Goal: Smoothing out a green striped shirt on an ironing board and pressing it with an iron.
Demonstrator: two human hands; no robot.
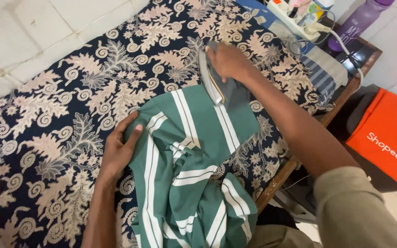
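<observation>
A green garment with white stripes (194, 170) lies rumpled on a dark blue batik cloth with cream leaf patterns (60, 119) that covers a table. My right hand (228, 59) grips the handle of a grey and white clothes iron (217, 85), which rests on the far edge of the garment. My left hand (120, 147) lies on the garment's left edge, thumb on the fabric, fingers on the cloth beside it.
A white power strip (292, 18) with plugs and a cord sits at the far right of the table, beside a purple bottle (357, 23) and a folded striped cloth (322, 76). An orange bag (387, 138) stands on the tiled floor to the right. The table's wooden edge (281, 174) runs diagonally.
</observation>
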